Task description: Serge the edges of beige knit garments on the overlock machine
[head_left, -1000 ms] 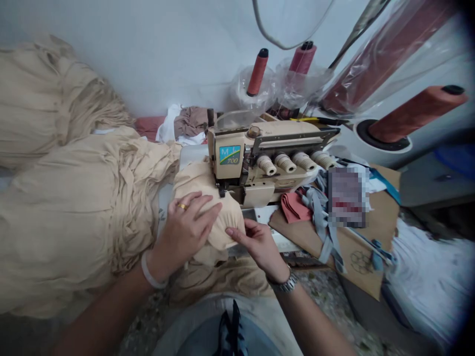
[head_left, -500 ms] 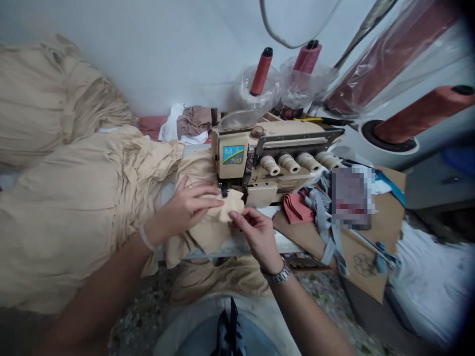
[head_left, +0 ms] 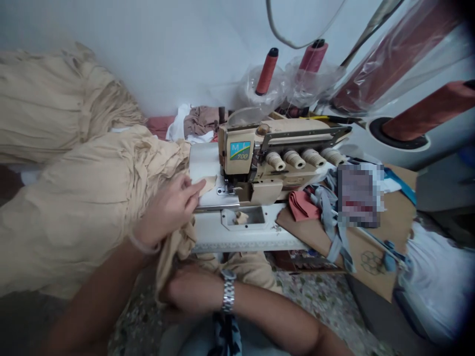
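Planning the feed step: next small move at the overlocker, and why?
Probably ease the tip of the beige cloth toward the presser foot of the overlock machine with the left hand. Its fingers are on the cloth, and the tip appears to lie just short of the foot. The right hand sits low, below the table's front edge.

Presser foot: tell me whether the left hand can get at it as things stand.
Probably yes: the left hand rests on beige fabric beside the presser foot, with nothing standing between them.
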`<action>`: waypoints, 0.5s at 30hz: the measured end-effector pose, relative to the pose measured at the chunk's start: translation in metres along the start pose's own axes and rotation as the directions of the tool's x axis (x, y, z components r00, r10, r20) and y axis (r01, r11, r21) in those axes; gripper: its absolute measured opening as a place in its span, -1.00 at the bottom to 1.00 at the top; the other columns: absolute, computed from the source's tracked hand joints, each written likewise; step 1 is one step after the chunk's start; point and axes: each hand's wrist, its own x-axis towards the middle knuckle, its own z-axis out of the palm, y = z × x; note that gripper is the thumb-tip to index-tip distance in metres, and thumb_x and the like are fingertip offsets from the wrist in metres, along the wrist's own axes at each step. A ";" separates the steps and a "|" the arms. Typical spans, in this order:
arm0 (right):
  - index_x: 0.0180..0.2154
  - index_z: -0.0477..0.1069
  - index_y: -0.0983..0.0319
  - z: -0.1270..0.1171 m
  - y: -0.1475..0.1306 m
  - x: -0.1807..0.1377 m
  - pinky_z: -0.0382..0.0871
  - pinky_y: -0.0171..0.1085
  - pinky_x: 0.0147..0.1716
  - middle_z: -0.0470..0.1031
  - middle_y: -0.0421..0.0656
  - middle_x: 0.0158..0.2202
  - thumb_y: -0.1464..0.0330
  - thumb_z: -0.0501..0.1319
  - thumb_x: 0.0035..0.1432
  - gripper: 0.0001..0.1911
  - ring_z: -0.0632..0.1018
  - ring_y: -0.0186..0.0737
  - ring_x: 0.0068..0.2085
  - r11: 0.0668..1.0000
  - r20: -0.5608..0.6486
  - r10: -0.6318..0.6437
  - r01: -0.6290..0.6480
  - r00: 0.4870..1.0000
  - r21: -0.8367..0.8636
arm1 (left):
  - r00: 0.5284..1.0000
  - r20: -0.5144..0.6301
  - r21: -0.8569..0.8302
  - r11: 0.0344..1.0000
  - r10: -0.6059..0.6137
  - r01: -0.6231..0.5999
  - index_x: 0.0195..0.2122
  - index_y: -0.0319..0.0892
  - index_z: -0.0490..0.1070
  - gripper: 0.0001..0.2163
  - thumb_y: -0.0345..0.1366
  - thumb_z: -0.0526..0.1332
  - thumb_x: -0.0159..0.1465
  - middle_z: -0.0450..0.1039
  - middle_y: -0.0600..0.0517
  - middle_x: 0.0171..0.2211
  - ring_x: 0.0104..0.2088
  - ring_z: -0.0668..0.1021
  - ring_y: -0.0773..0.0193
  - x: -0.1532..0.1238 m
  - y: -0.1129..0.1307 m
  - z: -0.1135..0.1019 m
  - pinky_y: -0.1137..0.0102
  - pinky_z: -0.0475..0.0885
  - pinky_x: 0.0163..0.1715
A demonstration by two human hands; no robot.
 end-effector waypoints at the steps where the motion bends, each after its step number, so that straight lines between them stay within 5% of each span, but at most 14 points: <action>1: -0.52 0.51 0.24 -0.002 0.007 -0.015 0.06 -0.30 -0.61 0.52 -0.18 -0.58 0.23 0.34 0.11 -0.74 0.42 -0.27 -0.56 0.999 0.078 0.006 -0.009 0.997 0.040 | 1.000 0.012 -0.025 0.999 -0.020 0.020 0.22 -0.16 0.38 -0.61 -0.31 -0.01 0.42 0.38 -0.12 -0.14 -0.19 0.51 0.14 -0.012 0.006 -0.001 0.19 0.47 -0.11; 2: -0.52 0.52 0.24 -0.005 0.015 -0.030 0.08 -0.31 -0.61 0.48 -0.20 -0.61 0.20 0.35 0.11 -0.72 0.39 -0.30 -0.58 0.989 0.071 0.046 -0.056 0.996 0.138 | 0.999 0.016 -0.047 0.998 -0.039 0.040 0.24 -0.19 0.36 -0.60 -0.33 -0.02 0.42 0.36 -0.10 -0.17 -0.25 0.50 0.18 -0.022 0.012 0.000 0.22 0.48 -0.15; 3: -0.45 0.54 0.24 -0.009 0.024 -0.044 0.15 -0.33 -0.58 0.49 -0.20 -0.58 0.17 0.34 0.14 -0.73 0.40 -0.31 -0.56 0.950 -0.057 0.184 -0.163 0.981 0.266 | 0.999 0.012 -0.057 0.997 -0.051 0.052 0.24 -0.22 0.34 -0.59 -0.34 -0.02 0.42 0.34 -0.11 -0.18 -0.27 0.50 0.19 -0.029 0.018 0.002 0.23 0.49 -0.16; 4: -0.33 0.56 0.25 -0.013 0.032 -0.054 0.23 -0.34 -0.52 0.52 -0.18 -0.51 0.16 0.31 0.18 -0.73 0.44 -0.29 -0.51 0.882 -0.240 0.371 -0.259 0.897 0.394 | 0.999 -0.002 -0.053 0.997 -0.050 0.049 0.23 -0.25 0.35 -0.59 -0.37 -0.01 0.40 0.34 -0.13 -0.16 -0.25 0.50 0.16 -0.033 0.024 0.005 0.21 0.49 -0.16; 5: -0.19 0.56 0.26 -0.017 0.039 -0.060 0.31 -0.32 -0.43 0.55 -0.14 -0.40 0.14 0.29 0.20 -0.68 0.48 -0.26 -0.42 0.813 -0.411 0.523 -0.291 0.747 0.504 | 0.999 -0.024 -0.043 0.999 -0.034 0.033 0.21 -0.29 0.36 -0.59 -0.40 0.00 0.38 0.35 -0.16 -0.13 -0.20 0.50 0.12 -0.035 0.029 0.008 0.19 0.49 -0.14; 6: -0.10 0.53 0.27 -0.021 0.045 -0.062 0.37 -0.28 -0.32 0.56 -0.09 -0.29 0.12 0.29 0.20 -0.63 0.50 -0.21 -0.33 0.769 -0.520 0.602 -0.263 0.606 0.583 | 0.999 -0.047 -0.027 1.000 -0.009 0.007 0.19 -0.32 0.37 -0.60 -0.43 0.01 0.36 0.37 -0.20 -0.08 -0.13 0.50 0.07 -0.034 0.033 0.011 0.16 0.49 -0.10; 7: -0.08 0.52 0.27 -0.025 0.049 -0.061 0.39 -0.25 -0.24 0.55 -0.05 -0.22 0.11 0.29 0.19 -0.59 0.51 -0.17 -0.25 0.750 -0.578 0.627 -0.203 0.522 0.630 | 0.998 -0.064 -0.014 1.000 0.023 -0.024 0.17 -0.35 0.38 -0.60 -0.46 0.02 0.34 0.38 -0.24 -0.04 -0.06 0.49 0.02 -0.031 0.037 0.013 0.13 0.47 -0.06; 8: -0.10 0.53 0.27 -0.027 0.052 -0.059 0.39 -0.22 -0.19 0.53 -0.04 -0.20 0.10 0.29 0.17 -0.59 0.50 -0.15 -0.21 0.740 -0.595 0.618 -0.126 0.514 0.661 | 0.996 -0.074 -0.007 0.998 0.056 -0.056 0.15 -0.38 0.39 -0.61 -0.48 0.02 0.33 0.40 -0.25 0.00 -0.01 0.48 -0.01 -0.027 0.039 0.015 0.10 0.46 -0.03; 9: -0.17 0.54 0.27 -0.027 0.052 -0.056 0.39 -0.22 -0.18 0.53 -0.06 -0.22 0.08 0.30 0.16 -0.61 0.49 -0.15 -0.21 0.717 -0.578 0.596 -0.044 0.558 0.696 | 0.993 -0.079 -0.005 0.996 0.084 -0.085 0.13 -0.39 0.40 -0.62 -0.50 0.01 0.33 0.43 -0.25 0.02 0.02 0.47 -0.02 -0.024 0.040 0.016 0.09 0.44 0.01; 11: -0.26 0.55 0.26 -0.026 0.050 -0.054 0.39 -0.26 -0.24 0.52 -0.12 -0.31 0.05 0.27 0.18 -0.62 0.47 -0.20 -0.27 0.591 -0.488 0.590 0.068 0.643 0.804 | 0.990 -0.075 -0.013 0.992 0.123 -0.124 0.12 -0.37 0.41 -0.63 -0.52 0.00 0.33 0.46 -0.22 0.05 0.05 0.47 0.00 -0.018 0.041 0.015 0.10 0.41 0.04; 12: -0.27 0.55 0.25 -0.025 0.048 -0.057 0.38 -0.28 -0.27 0.52 -0.15 -0.34 0.04 0.26 0.19 -0.61 0.46 -0.23 -0.31 0.512 -0.442 0.623 0.090 0.646 0.854 | 0.989 -0.071 -0.017 0.991 0.130 -0.131 0.11 -0.35 0.41 -0.63 -0.51 0.00 0.34 0.46 -0.20 0.05 0.05 0.47 0.02 -0.017 0.040 0.014 0.11 0.40 0.04; 15: -0.30 0.55 0.25 -0.025 0.042 -0.076 0.33 -0.33 -0.37 0.49 -0.20 -0.41 0.04 0.32 0.14 -0.62 0.41 -0.28 -0.38 0.406 -0.381 0.749 0.079 0.542 0.910 | 0.995 -0.057 0.022 0.996 0.088 -0.087 0.15 -0.24 0.41 -0.64 -0.42 0.02 0.38 0.45 -0.16 0.04 0.00 0.47 0.01 -0.014 0.039 0.012 0.11 0.39 -0.02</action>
